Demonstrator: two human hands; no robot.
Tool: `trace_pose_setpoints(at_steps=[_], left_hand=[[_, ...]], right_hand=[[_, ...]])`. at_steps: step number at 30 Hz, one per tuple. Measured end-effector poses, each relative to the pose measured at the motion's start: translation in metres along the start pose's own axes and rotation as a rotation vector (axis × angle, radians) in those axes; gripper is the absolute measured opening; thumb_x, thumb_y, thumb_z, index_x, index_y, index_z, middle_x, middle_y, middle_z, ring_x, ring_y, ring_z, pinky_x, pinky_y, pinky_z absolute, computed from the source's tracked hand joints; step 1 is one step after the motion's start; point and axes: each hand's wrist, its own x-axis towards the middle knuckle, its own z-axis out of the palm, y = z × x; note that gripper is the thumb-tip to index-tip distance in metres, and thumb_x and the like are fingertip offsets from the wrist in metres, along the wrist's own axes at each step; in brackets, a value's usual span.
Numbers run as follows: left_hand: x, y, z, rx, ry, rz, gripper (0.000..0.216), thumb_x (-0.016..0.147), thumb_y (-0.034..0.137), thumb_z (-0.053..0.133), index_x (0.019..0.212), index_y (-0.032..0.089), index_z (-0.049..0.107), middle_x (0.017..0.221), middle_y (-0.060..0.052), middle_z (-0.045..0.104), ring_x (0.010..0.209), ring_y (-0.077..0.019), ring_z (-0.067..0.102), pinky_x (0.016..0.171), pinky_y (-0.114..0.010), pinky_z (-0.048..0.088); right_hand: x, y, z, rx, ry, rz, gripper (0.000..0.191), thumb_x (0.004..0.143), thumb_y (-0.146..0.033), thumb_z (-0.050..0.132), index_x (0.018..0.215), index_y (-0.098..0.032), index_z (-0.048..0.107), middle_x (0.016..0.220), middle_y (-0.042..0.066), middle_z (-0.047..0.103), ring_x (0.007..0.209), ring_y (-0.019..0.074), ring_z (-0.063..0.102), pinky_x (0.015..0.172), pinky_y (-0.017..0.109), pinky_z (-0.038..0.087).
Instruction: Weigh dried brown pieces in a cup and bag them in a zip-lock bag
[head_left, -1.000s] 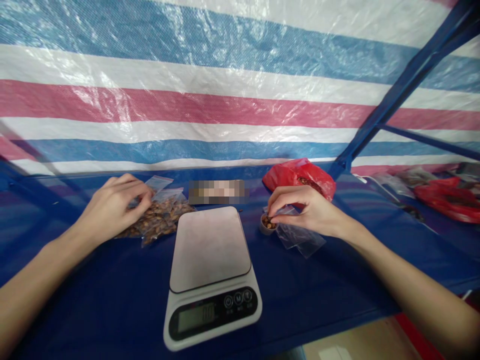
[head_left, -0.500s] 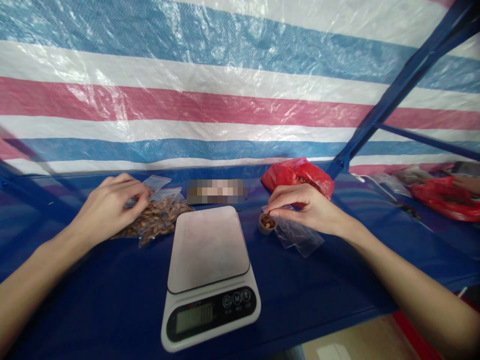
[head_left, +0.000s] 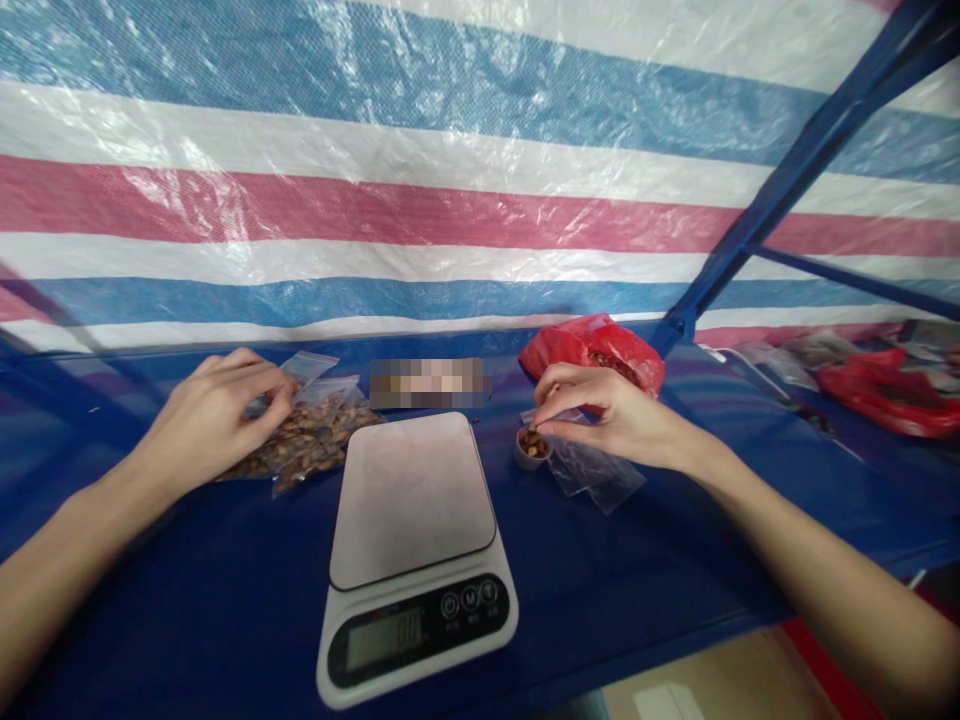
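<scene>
My left hand (head_left: 229,410) rests over zip bags (head_left: 319,430) full of brown, seed-like pieces, left of the scale. Its fingers are curled in with thumb and forefinger together; what they grip, if anything, is hidden. My right hand (head_left: 592,405) pinches at the top of a small clear cup (head_left: 532,455) that holds brown pieces. Whatever sits between those fingertips is too small to make out. Flat clear zip bags (head_left: 600,475) lie under and beside the right hand. Between both hands stands a white kitchen scale (head_left: 412,500) with a bare platform, its display seeming to read 0.0.
Behind my right hand sits an open red plastic bag (head_left: 592,350) with brown contents. A blurred-out flat item (head_left: 431,383) lies behind the scale. Farther right are another red bag (head_left: 889,395) and a blue metal post (head_left: 780,190). Striped sheeting (head_left: 375,210) hangs behind the blue tabletop (head_left: 195,600).
Both hands hold nearly the same poses and places. The whole view has shifted very slightly; the cup, bags and scale stay put.
</scene>
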Motion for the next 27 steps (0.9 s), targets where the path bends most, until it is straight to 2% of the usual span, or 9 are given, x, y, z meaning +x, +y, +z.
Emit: trace_pose_setpoints(at_steps=[2, 6, 11, 14, 17, 20, 24, 27], left_hand=[[0.0, 0.0, 0.0, 0.002, -0.001, 0.006, 0.035, 0.1, 0.038, 0.042, 0.078, 0.024, 0.066, 0.086, -0.006, 0.076, 0.093, -0.0276, 0.067, 0.086, -0.042, 0.047], [-0.001, -0.001, 0.0, 0.009, 0.006, 0.007, 0.036, 0.1, 0.037, 0.042, 0.078, 0.024, 0.066, 0.085, -0.006, 0.076, 0.094, -0.0279, 0.067, 0.085, -0.042, 0.047], [-0.002, -0.002, 0.0, 0.004, 0.0, 0.014, 0.036, 0.101, 0.036, 0.043, 0.08, 0.023, 0.068, 0.089, -0.007, 0.077, 0.095, -0.0281, 0.067, 0.086, -0.042, 0.047], [-0.001, -0.001, 0.0, 0.008, -0.004, 0.02, 0.037, 0.101, 0.037, 0.042, 0.079, 0.023, 0.068, 0.087, -0.007, 0.076, 0.093, -0.0274, 0.066, 0.086, -0.042, 0.047], [0.0, 0.0, -0.002, 0.012, -0.005, 0.018, 0.038, 0.102, 0.036, 0.041, 0.08, 0.022, 0.068, 0.087, -0.007, 0.076, 0.093, -0.0271, 0.066, 0.086, -0.041, 0.046], [-0.001, 0.001, -0.003, 0.006, -0.008, 0.003, 0.037, 0.102, 0.035, 0.041, 0.081, 0.021, 0.068, 0.088, -0.007, 0.076, 0.095, -0.0271, 0.065, 0.086, -0.041, 0.046], [-0.001, 0.003, -0.005, -0.003, -0.039, -0.04, 0.034, 0.101, 0.032, 0.042, 0.084, 0.02, 0.069, 0.094, -0.007, 0.078, 0.099, -0.0265, 0.065, 0.091, -0.04, 0.045], [-0.001, 0.005, -0.006, -0.012, -0.065, -0.066, 0.032, 0.101, 0.031, 0.042, 0.085, 0.019, 0.067, 0.094, -0.007, 0.078, 0.1, -0.026, 0.064, 0.094, -0.04, 0.044]], right_hand=[[0.0, 0.0, 0.0, 0.001, 0.005, 0.006, 0.015, 0.1, -0.03, 0.074, 0.098, -0.02, 0.085, 0.097, 0.009, 0.074, 0.088, 0.0183, 0.069, 0.078, 0.03, 0.055], [0.0, 0.0, 0.001, 0.007, -0.019, 0.004, 0.016, 0.1, -0.03, 0.074, 0.109, -0.022, 0.084, 0.103, 0.009, 0.075, 0.094, 0.0194, 0.07, 0.083, 0.032, 0.056], [0.001, 0.0, 0.001, 0.019, 0.0, 0.004, 0.016, 0.101, -0.032, 0.073, 0.1, -0.021, 0.084, 0.1, 0.009, 0.075, 0.091, 0.0192, 0.07, 0.081, 0.032, 0.056], [0.002, -0.004, -0.003, 0.04, 0.05, -0.009, 0.017, 0.104, -0.031, 0.069, 0.104, -0.021, 0.083, 0.101, 0.009, 0.077, 0.092, 0.0199, 0.071, 0.082, 0.033, 0.057], [0.0, -0.018, -0.002, -0.007, 0.17, -0.016, 0.017, 0.104, -0.03, 0.068, 0.103, -0.021, 0.082, 0.096, 0.007, 0.079, 0.087, 0.0188, 0.072, 0.078, 0.03, 0.056], [-0.012, -0.045, 0.015, -0.098, 0.193, -0.044, 0.019, 0.107, -0.029, 0.064, 0.107, -0.02, 0.08, 0.091, 0.006, 0.079, 0.08, 0.0169, 0.072, 0.072, 0.028, 0.054], [-0.041, -0.075, 0.053, -0.383, 0.096, -0.19, 0.022, 0.109, -0.026, 0.061, 0.117, -0.014, 0.076, 0.074, 0.002, 0.069, 0.062, 0.015, 0.061, 0.058, 0.031, 0.041], [-0.058, -0.084, 0.071, -0.551, 0.014, -0.22, 0.027, 0.111, -0.026, 0.056, 0.126, -0.011, 0.073, 0.072, 0.001, 0.067, 0.06, 0.0159, 0.058, 0.056, 0.034, 0.035]])
